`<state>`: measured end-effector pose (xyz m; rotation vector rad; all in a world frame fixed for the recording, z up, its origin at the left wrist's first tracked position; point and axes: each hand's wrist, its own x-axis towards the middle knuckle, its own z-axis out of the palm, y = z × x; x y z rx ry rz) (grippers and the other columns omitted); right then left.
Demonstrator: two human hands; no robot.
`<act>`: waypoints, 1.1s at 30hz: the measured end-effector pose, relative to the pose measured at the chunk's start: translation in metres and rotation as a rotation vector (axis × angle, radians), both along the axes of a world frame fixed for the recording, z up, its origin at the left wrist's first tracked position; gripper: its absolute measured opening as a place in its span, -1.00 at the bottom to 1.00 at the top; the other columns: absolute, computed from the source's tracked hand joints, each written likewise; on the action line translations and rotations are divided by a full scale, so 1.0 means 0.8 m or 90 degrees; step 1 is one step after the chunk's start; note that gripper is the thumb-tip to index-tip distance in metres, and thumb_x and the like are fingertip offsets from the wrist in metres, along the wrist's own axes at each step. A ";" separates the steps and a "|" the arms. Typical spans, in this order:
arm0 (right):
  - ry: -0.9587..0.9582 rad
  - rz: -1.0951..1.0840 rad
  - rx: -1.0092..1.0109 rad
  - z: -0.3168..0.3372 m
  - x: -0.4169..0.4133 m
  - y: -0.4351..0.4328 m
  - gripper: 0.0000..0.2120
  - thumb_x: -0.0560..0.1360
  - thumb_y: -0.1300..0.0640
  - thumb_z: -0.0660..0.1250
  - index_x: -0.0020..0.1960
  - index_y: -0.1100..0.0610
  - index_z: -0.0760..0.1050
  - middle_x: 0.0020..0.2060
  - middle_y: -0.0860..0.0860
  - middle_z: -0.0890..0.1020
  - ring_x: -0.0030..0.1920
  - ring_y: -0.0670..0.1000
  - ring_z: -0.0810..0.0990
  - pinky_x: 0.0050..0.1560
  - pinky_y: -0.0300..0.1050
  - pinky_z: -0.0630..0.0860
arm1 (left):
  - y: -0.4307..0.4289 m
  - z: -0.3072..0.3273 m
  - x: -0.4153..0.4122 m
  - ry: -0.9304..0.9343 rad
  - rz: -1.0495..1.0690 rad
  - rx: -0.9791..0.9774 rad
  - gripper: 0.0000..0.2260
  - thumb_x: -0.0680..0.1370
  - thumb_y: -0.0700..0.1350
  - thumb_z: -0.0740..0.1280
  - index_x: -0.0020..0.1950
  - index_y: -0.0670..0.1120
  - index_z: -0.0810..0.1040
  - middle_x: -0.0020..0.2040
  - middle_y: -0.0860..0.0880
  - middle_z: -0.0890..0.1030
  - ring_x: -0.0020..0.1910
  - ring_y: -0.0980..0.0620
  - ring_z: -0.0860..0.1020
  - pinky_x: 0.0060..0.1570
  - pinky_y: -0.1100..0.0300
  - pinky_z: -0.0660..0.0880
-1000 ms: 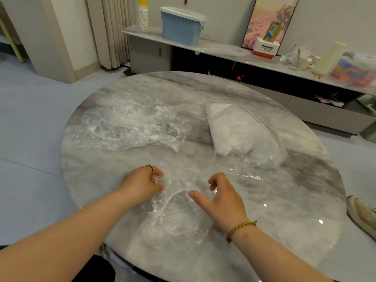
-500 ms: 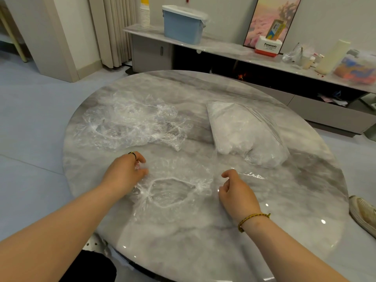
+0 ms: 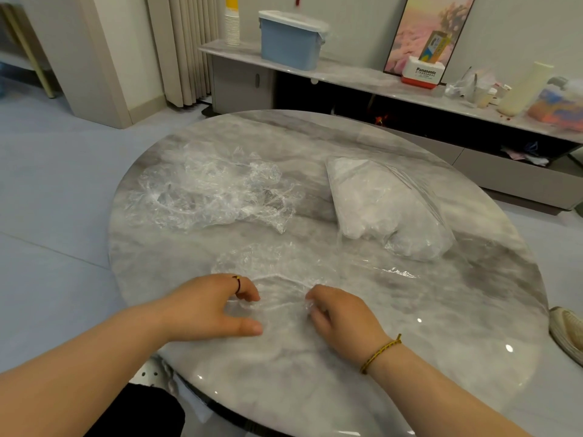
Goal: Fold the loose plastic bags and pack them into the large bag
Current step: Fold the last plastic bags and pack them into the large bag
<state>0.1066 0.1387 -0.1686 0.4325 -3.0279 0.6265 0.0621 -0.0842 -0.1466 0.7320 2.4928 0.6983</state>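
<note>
At the near edge of the round marble table (image 3: 441, 342), one clear plastic bag (image 3: 277, 272) lies flat between both hands. Left hand (image 3: 208, 307): fingers curled down onto the film, thumb out straight. Right hand (image 3: 344, 320): fingertips curled, pinching the bag's right edge. Pile of loose bags (image 3: 214, 190) far left; stuffed large bag (image 3: 388, 209) far right, the two apart.

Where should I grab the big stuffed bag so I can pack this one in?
Probably the flat, empty film at the near end of the large bag. The stuffed bulk sits at the far end, too wide to grip, while the loose film lies towards you; come from the near side with the right hand.
</note>
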 end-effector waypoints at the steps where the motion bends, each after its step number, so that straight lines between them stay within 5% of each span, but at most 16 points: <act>1: -0.028 -0.026 -0.062 0.002 0.002 0.002 -0.81 0.53 0.14 0.10 -0.01 0.12 0.48 -0.23 0.04 0.57 -0.24 -0.02 0.46 -0.23 -0.23 0.27 | -0.003 -0.002 0.001 -0.009 -0.014 -0.010 -0.17 -0.16 0.64 0.10 0.03 0.33 0.30 0.00 0.44 0.33 0.08 0.40 0.39 -0.02 0.67 0.23; 4: -0.062 -0.111 -0.206 0.005 0.003 0.005 -0.75 0.55 0.21 0.15 -0.24 -0.06 0.31 -0.46 -0.09 0.44 -0.41 -0.15 0.43 -0.35 -0.35 0.28 | -0.004 -0.006 0.005 0.022 -0.050 -0.040 -0.09 -0.04 0.55 0.30 0.26 0.28 0.26 0.11 0.43 0.23 0.22 0.37 0.30 0.02 0.68 0.15; 6: -0.093 -0.167 -0.273 0.010 0.002 0.006 -0.69 0.55 0.29 0.15 -0.29 -0.03 0.27 -0.56 -0.12 0.45 -0.43 -0.28 0.46 -0.37 -0.42 0.31 | -0.002 -0.016 0.004 0.100 -0.035 -0.061 -0.39 0.30 0.24 0.44 0.30 0.19 0.34 0.11 0.36 0.29 0.22 0.29 0.35 0.06 0.60 0.19; 9: -0.106 -0.221 -0.327 0.012 0.000 0.005 -0.70 0.55 0.28 0.14 -0.30 0.01 0.29 -0.61 -0.18 0.47 -0.48 -0.27 0.45 -0.39 -0.42 0.34 | 0.001 -0.024 0.001 0.124 0.043 -0.003 -0.88 0.49 -0.02 0.31 0.02 0.12 0.54 -0.07 0.15 0.57 -0.08 0.17 0.52 -0.07 0.33 0.39; 11: -0.114 -0.246 -0.358 0.012 -0.001 0.002 -0.72 0.56 0.26 0.12 -0.29 0.02 0.31 -0.62 -0.13 0.48 -0.52 -0.19 0.44 -0.37 -0.34 0.39 | 0.005 -0.024 0.000 0.060 0.136 0.072 -0.86 0.53 -0.12 0.25 -0.06 -0.08 0.60 -0.13 -0.09 0.64 -0.16 0.02 0.55 -0.05 0.16 0.43; 13: -0.133 -0.264 -0.367 0.013 -0.001 0.000 -0.73 0.57 0.25 0.09 -0.29 0.05 0.30 -0.61 -0.06 0.47 -0.52 -0.07 0.46 -0.34 -0.16 0.45 | 0.009 -0.020 0.002 -0.006 0.204 0.164 -0.85 0.54 -0.23 0.26 -0.15 -0.07 0.59 -0.14 -0.09 0.65 -0.10 -0.02 0.59 0.01 0.19 0.45; 18: -0.132 -0.300 -0.288 0.011 -0.004 0.000 -0.74 0.59 0.12 0.10 -0.28 0.03 0.27 -0.47 0.01 0.45 -0.43 0.08 0.43 -0.30 0.00 0.48 | 0.012 -0.025 -0.003 -0.016 0.265 0.210 -0.82 0.54 -0.16 0.28 -0.26 -0.07 0.53 -0.34 -0.02 0.56 -0.30 0.05 0.55 -0.14 0.25 0.46; 21: -0.116 -0.321 -0.200 0.009 -0.008 0.000 -0.82 0.59 0.10 0.12 -0.19 0.06 0.30 -0.45 -0.03 0.42 -0.36 0.06 0.41 -0.28 -0.12 0.38 | 0.016 -0.029 -0.004 0.002 0.319 0.216 -0.80 0.54 -0.14 0.30 -0.28 -0.11 0.46 -0.45 0.11 0.45 -0.42 0.08 0.47 -0.29 0.26 0.45; 24: -0.130 -0.320 -0.131 0.008 -0.008 0.000 -0.92 0.59 0.12 0.12 -0.08 0.09 0.31 -0.42 -0.03 0.41 -0.34 0.05 0.42 -0.29 -0.16 0.35 | 0.025 -0.018 0.002 0.025 0.335 0.166 -0.90 0.54 -0.09 0.29 0.04 0.00 0.43 -0.24 0.10 0.45 -0.33 0.11 0.47 -0.40 0.40 0.39; 28: -0.144 -0.295 -0.030 0.011 -0.006 -0.005 -0.82 0.59 0.17 0.08 0.16 0.12 0.34 -0.21 0.01 0.52 -0.29 0.00 0.40 -0.37 -0.18 0.28 | 0.033 -0.009 0.006 0.246 0.252 -0.088 -0.61 0.56 0.00 0.20 0.39 0.03 0.27 0.08 0.06 0.46 -0.16 0.07 0.48 -0.20 0.24 0.39; 31: -0.107 -0.281 0.025 0.007 -0.005 -0.004 -0.70 0.59 0.22 0.04 0.29 0.09 0.32 0.14 -0.01 0.50 -0.09 -0.02 0.45 -0.18 -0.22 0.31 | 0.039 -0.020 0.009 0.499 0.128 -0.009 -0.63 0.48 -0.03 0.13 0.18 -0.09 0.55 0.04 -0.06 0.59 -0.02 0.01 0.49 -0.06 0.10 0.47; 33: -0.019 -0.268 0.058 0.007 -0.004 -0.007 -0.65 0.53 0.33 0.08 0.25 0.11 0.42 0.15 -0.02 0.51 0.05 0.01 0.51 -0.06 -0.22 0.38 | 0.046 -0.030 0.016 0.517 0.054 -0.013 -0.60 0.56 -0.01 0.02 0.09 -0.09 0.62 0.06 -0.06 0.63 0.07 0.01 0.51 0.10 0.14 0.32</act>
